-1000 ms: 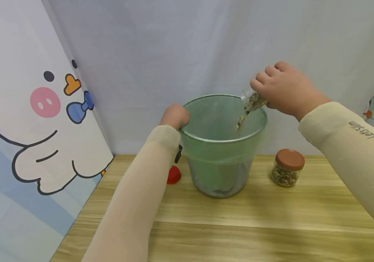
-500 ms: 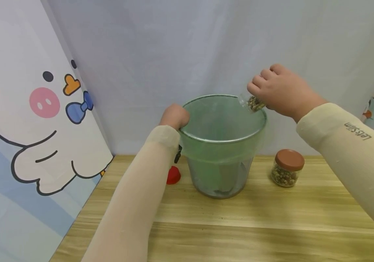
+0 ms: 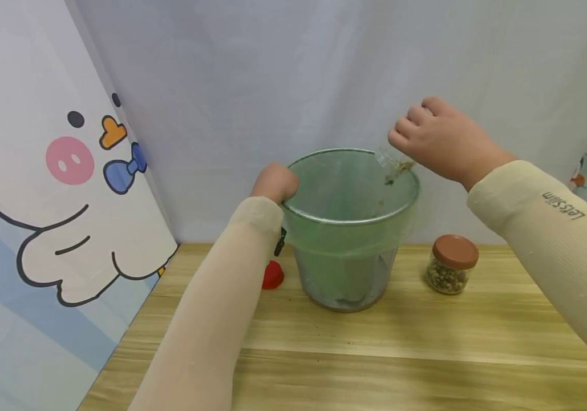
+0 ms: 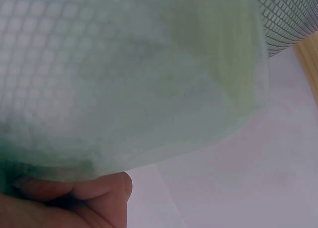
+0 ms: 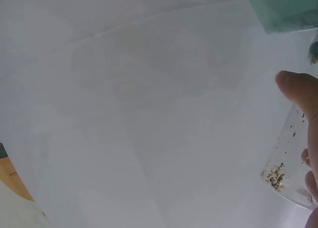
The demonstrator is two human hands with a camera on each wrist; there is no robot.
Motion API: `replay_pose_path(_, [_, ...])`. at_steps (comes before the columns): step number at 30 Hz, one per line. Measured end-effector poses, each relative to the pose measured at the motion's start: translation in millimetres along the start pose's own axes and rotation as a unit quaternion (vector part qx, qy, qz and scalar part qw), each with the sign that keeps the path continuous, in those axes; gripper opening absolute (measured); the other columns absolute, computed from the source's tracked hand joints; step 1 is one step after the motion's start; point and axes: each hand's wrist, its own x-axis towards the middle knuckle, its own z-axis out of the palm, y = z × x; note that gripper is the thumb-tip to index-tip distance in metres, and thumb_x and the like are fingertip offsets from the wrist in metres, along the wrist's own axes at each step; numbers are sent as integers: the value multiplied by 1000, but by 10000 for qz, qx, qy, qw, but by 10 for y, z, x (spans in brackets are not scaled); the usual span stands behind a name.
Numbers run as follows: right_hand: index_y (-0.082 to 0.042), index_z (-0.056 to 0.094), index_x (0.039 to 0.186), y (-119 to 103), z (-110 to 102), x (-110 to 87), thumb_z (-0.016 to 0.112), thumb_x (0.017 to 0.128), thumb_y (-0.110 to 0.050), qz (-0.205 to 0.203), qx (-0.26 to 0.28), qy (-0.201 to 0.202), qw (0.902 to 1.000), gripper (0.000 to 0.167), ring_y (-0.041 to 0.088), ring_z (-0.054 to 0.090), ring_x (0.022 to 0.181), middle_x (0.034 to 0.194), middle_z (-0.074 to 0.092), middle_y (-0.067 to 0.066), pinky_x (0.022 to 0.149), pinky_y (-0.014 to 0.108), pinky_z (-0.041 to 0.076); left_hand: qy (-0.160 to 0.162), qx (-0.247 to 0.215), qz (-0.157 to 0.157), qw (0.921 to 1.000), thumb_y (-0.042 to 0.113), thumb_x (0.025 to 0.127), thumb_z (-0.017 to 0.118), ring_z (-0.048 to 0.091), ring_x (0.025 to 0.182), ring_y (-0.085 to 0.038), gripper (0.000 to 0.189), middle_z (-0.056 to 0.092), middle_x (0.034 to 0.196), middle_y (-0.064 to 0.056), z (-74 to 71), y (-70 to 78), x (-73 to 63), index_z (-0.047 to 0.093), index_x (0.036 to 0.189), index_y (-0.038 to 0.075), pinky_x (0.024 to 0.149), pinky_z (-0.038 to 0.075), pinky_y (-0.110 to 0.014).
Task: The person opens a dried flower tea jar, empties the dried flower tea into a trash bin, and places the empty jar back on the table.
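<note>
Tipping a clear jar [image 3: 387, 161] over a lined bin [image 3: 344, 282]

In the head view, I see the right hand [image 3: 444, 140] gripping the clear jar, which is tilted with its mouth downward above the right part of the bin. A few dried bits [image 3: 389, 181] are at this mouth. The left hand [image 3: 275, 184] grips the bin's left rim, over which a green liner [image 3: 341, 237] is folded. On the tabletop [image 3: 375, 371], a brown-lidded jar [image 3: 449, 268] stands to the right; a red object [image 3: 272, 275], partly hidden, lies left of the bin.

In the left wrist view, bent fingers meet the liner's edge, and metal mesh shows through.

In the right wrist view, small crumbs [image 5: 276, 177] cling inside the clear jar.
</note>
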Motion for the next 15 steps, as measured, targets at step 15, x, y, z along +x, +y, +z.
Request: replay_pose_path(15, [2,55,113,10,7,25,81,79,13,87,-79,439,9990,44,35,55,94,103,59,15,96,48,44,91,-118,55,9999,6,105,34,37,65,-19,37,55,97,-14,-6,3,-31,46,71,11,64,41,-33])
